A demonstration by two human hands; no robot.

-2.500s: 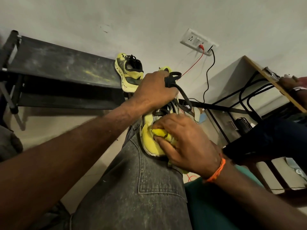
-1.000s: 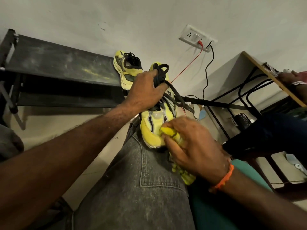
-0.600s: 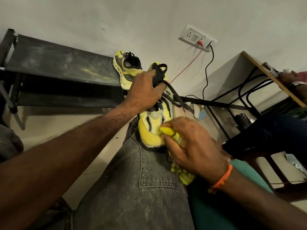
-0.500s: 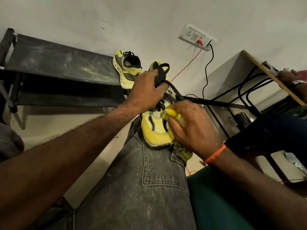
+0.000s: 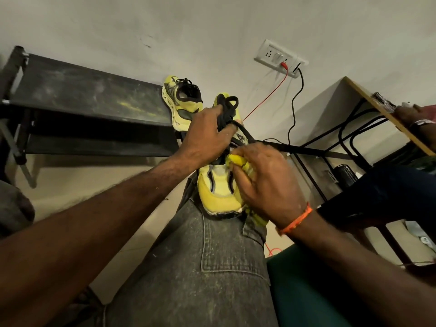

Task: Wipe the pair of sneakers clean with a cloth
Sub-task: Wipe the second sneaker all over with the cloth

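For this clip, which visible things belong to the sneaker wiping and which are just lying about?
Job:
yellow sneaker on the knee
second yellow sneaker on the black shelf
yellow cloth
left hand gripping the black laces
right hand

Lying about:
white wall socket
red wire
black cable

Dim, yellowish indoor light leaves soft shadows on the wall (image 5: 212,24), with strong wide-angle bending at the edges and slight softness.

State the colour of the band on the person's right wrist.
Orange: the thin wrist band shows best in the head view.
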